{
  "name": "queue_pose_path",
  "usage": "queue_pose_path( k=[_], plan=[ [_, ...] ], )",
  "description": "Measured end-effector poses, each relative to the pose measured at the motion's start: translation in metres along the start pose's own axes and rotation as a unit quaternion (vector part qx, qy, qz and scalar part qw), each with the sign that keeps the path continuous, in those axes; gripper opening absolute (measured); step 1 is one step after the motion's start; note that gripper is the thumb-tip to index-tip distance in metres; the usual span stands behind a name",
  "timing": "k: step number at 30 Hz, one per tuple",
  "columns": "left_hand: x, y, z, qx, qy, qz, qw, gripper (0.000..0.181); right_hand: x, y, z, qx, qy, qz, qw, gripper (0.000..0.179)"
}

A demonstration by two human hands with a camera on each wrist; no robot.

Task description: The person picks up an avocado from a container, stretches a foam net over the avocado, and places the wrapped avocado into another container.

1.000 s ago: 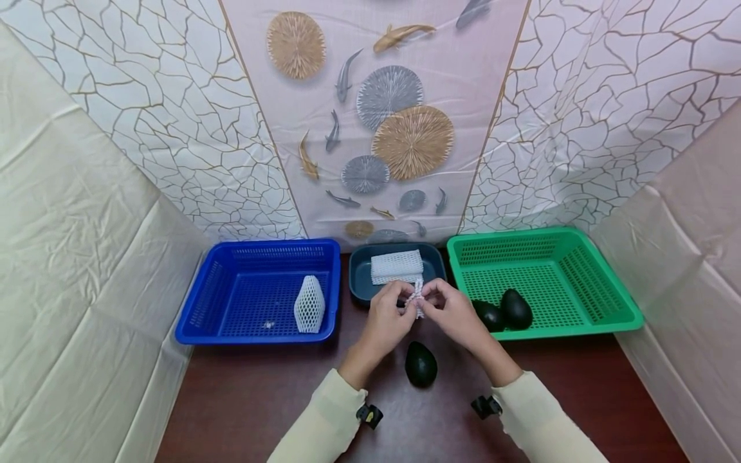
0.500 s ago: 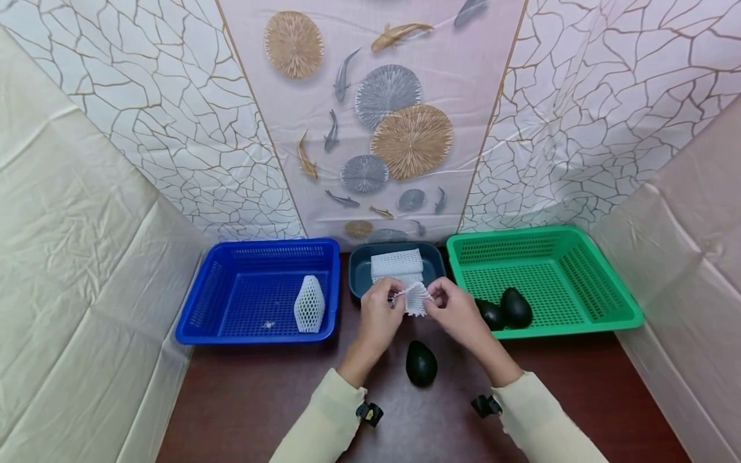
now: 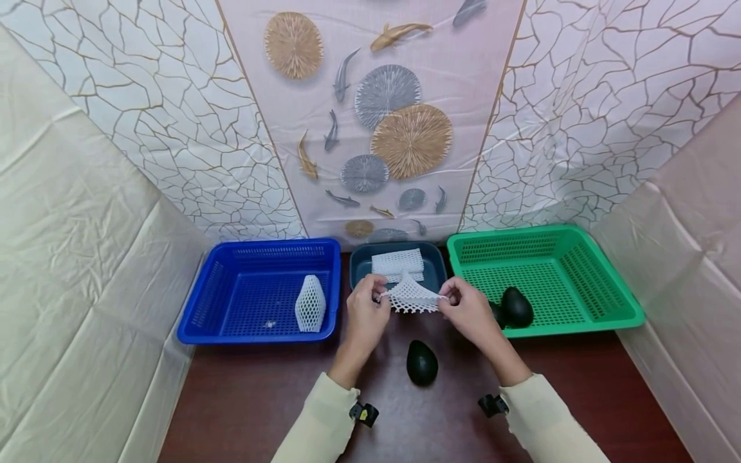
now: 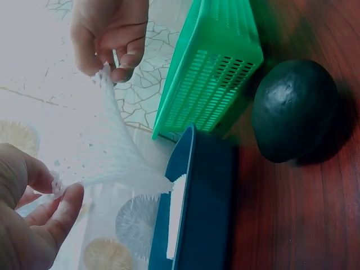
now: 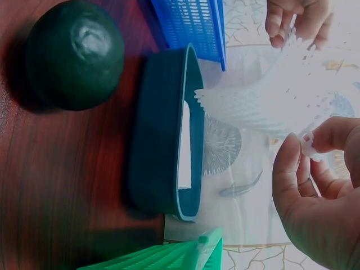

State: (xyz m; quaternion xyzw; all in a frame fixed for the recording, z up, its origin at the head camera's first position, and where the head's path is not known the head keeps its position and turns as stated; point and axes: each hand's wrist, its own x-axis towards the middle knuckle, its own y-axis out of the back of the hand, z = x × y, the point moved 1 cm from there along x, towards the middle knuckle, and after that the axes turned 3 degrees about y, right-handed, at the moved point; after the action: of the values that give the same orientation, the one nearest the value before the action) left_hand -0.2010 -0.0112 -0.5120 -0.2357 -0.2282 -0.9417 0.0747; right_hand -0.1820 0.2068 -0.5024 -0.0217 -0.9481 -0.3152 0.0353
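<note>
Between both hands a white foam net sleeve (image 3: 413,296) is stretched wide by its near rim, above the front edge of the small dark tray. My left hand (image 3: 367,311) pinches its left side between thumb and fingers; my right hand (image 3: 470,310) pinches the opposite side. In the left wrist view the sleeve (image 4: 121,149) tapers away from the spread rim. A dark green avocado (image 3: 422,363) lies on the table below the hands, touched by neither. More foam net sleeves (image 3: 397,262) lie in the dark tray (image 3: 357,254).
At left, a blue basket (image 3: 257,339) holds a net-sleeved item (image 3: 310,304) and a small white scrap (image 3: 269,325). The green basket (image 3: 573,331) at right holds dark avocados (image 3: 517,307), partly hidden by the right hand. A patterned cloth backdrop (image 3: 370,128) rises behind.
My hands have moved apart, left and right, pulling the bunched net sleeve into a wide opening. The avocado on the table has stayed in place.
</note>
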Motion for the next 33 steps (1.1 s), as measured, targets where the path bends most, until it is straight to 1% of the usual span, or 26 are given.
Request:
queue_pose_path(
  k=[2, 9, 12, 16, 19, 21, 24, 27, 30, 33],
  plan=[
    [0.0, 0.002, -0.001, -0.003, 0.003, -0.001, 1.0, 0.023, 0.0, 0.0, 0.001, -0.004, -0.004, 0.003, 1.0, 0.009],
    [-0.003, 0.004, -0.004, 0.001, 0.027, -0.021, 0.9994, 0.023, 0.001, 0.001, 0.003, -0.023, 0.005, 0.006, 0.9997, 0.008],
    [-0.005, 0.002, -0.003, 0.016, 0.033, -0.045, 0.9983, 0.027, 0.0, 0.0, 0.002, -0.029, 0.011, 0.003, 0.9995, 0.008],
    [-0.008, -0.004, -0.001, 0.049, 0.04, -0.093, 0.9936, 0.036, -0.001, -0.004, -0.003, -0.034, 0.038, 0.003, 0.9987, 0.007],
    [-0.01, -0.008, 0.004, 0.088, 0.02, -0.123, 0.9883, 0.044, -0.001, -0.009, -0.007, -0.056, 0.077, 0.01, 0.9954, 0.007],
    [-0.011, -0.01, 0.007, 0.118, -0.007, -0.132, 0.9842, 0.047, -0.001, -0.012, -0.01, -0.075, 0.108, 0.016, 0.9912, 0.007],
    [-0.011, -0.012, 0.012, 0.158, -0.048, -0.127, 0.978, 0.049, 0.0, -0.017, -0.014, -0.106, 0.153, 0.027, 0.9821, 0.009],
    [-0.01, -0.014, 0.016, 0.184, -0.074, -0.111, 0.9738, 0.045, -0.001, -0.02, -0.018, -0.124, 0.184, 0.038, 0.9742, 0.013],
    [-0.008, -0.016, 0.019, 0.19, -0.082, -0.093, 0.974, 0.034, -0.002, -0.023, -0.021, -0.131, 0.207, 0.043, 0.9686, 0.014],
    [-0.007, -0.017, 0.019, 0.18, -0.082, -0.078, 0.9771, 0.019, -0.003, -0.025, -0.024, -0.125, 0.21, 0.041, 0.9687, 0.015]
  ],
)
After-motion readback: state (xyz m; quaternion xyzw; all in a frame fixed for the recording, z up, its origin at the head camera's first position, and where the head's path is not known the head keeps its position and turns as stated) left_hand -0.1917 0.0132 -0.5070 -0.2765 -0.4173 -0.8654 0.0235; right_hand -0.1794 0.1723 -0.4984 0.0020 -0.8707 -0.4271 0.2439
